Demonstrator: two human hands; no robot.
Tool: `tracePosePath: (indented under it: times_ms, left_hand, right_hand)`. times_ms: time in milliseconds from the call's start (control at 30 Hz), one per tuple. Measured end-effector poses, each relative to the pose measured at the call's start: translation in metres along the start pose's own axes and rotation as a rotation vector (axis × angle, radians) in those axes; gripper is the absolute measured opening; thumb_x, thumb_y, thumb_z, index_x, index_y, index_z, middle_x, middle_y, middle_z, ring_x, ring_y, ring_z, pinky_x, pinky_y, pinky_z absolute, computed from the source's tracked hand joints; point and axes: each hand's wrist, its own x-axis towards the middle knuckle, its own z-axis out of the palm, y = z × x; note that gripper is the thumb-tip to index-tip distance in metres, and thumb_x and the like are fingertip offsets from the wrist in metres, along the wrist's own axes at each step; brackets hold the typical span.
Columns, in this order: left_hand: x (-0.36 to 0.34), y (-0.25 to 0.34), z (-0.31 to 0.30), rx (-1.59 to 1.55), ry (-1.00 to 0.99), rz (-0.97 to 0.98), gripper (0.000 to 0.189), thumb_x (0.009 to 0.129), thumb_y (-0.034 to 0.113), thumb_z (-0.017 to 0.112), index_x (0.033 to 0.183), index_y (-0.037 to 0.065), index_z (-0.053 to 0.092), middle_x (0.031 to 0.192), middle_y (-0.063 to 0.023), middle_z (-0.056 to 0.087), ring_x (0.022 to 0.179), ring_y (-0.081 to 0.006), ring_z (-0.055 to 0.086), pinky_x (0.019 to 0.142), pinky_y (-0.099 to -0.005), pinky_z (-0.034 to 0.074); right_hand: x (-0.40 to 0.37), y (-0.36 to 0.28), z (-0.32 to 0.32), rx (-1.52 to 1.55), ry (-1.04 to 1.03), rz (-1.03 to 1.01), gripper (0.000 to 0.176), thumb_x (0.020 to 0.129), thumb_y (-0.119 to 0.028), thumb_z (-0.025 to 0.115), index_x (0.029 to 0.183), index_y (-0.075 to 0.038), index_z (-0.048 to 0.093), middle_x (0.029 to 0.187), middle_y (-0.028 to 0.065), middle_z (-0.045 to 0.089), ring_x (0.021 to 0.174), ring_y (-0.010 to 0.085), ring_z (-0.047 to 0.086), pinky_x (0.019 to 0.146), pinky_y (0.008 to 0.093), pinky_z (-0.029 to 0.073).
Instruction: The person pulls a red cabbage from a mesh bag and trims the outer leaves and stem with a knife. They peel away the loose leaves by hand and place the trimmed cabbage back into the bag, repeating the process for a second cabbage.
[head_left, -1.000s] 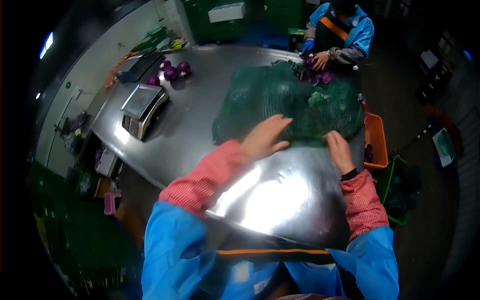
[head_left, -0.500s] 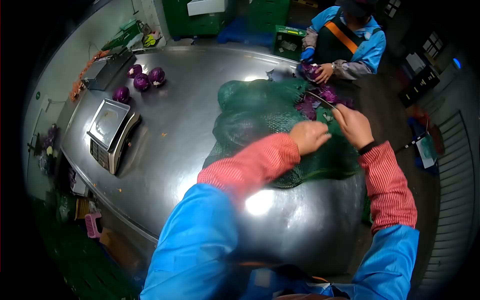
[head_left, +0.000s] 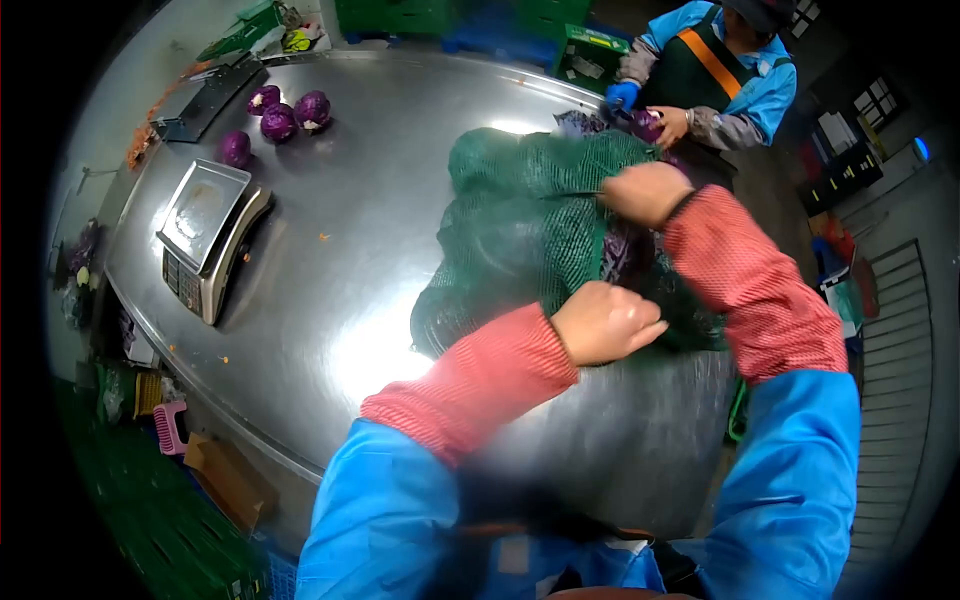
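My right hand (head_left: 648, 193) is closed around a knife (head_left: 572, 194), its thin blade pointing left over a green net bag (head_left: 500, 235) on the metal table (head_left: 340, 220). My left hand (head_left: 608, 322) is curled at the bag's near edge; I cannot tell whether its fingers grip it. Purple cabbages (head_left: 278, 123) sit beyond a scale (head_left: 205, 212), at left.

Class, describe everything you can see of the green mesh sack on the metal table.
The green mesh sack looks like fine plastic netting, wrinkled and bulging over mostly hidden contents. It lies on the shiny metal table. Purple leaves show at a gap towards its right side. The left hand is at its near part, its grip unclear; the right hand holds a thin knife over it.
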Motion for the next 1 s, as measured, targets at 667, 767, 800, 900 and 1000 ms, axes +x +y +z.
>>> tracePosePath:
  times_ms: [667,767,800,900,1000]
  left_hand:
    - [-0.039,0.051,-0.006,0.014,-0.019,0.065,0.024,0.081,0.027,0.068,0.069,0.01,0.056,0.06,-0.0052,0.054,0.055,-0.024,0.06,0.05,-0.0356,0.049]
    - [-0.058,0.075,0.006,-0.052,-0.08,0.122,0.023,0.082,0.029,0.066,0.073,0.01,0.056,0.067,-0.0051,0.056,0.058,-0.0217,0.06,0.051,-0.0353,0.049]
    - [-0.068,0.089,0.012,-0.073,-0.125,0.135,0.023,0.083,0.029,0.065,0.074,0.01,0.056,0.069,-0.0053,0.057,0.06,-0.0215,0.06,0.052,-0.0356,0.049]
    - [-0.1,0.082,0.041,-0.137,-0.239,0.139,0.019,0.087,0.026,0.063,0.083,0.009,0.056,0.075,-0.0095,0.059,0.063,-0.027,0.063,0.055,-0.0388,0.05]
    - [-0.154,0.049,0.066,-0.189,-0.233,-0.105,0.024,0.082,0.027,0.066,0.095,0.008,0.06,0.079,-0.0085,0.056,0.078,-0.029,0.061,0.061,-0.039,0.051]
  right_hand:
    - [-0.058,0.019,0.007,-0.136,-0.076,0.116,0.022,0.091,-0.024,0.053,0.091,-0.015,0.072,0.087,0.0089,0.072,0.083,0.0271,0.07,0.069,0.0408,0.056]
    - [-0.125,0.094,0.026,-0.406,-0.013,0.363,0.017,0.088,-0.024,0.057,0.087,-0.014,0.071,0.079,0.0086,0.07,0.074,0.0273,0.07,0.062,0.04,0.055]
    - [-0.146,0.123,0.044,-0.456,-0.085,0.347,0.016,0.087,-0.022,0.057,0.083,-0.013,0.07,0.079,0.0102,0.07,0.075,0.0267,0.07,0.059,0.0396,0.055]
    - [-0.181,0.124,0.073,-0.263,0.051,0.518,0.025,0.092,-0.029,0.051,0.085,-0.012,0.067,0.073,0.0141,0.068,0.071,0.0318,0.068,0.061,0.0446,0.053]
    - [-0.181,0.081,0.088,-0.077,0.208,0.559,0.027,0.095,-0.035,0.05,0.086,-0.012,0.062,0.068,0.0153,0.065,0.067,0.0349,0.066,0.059,0.0482,0.051]
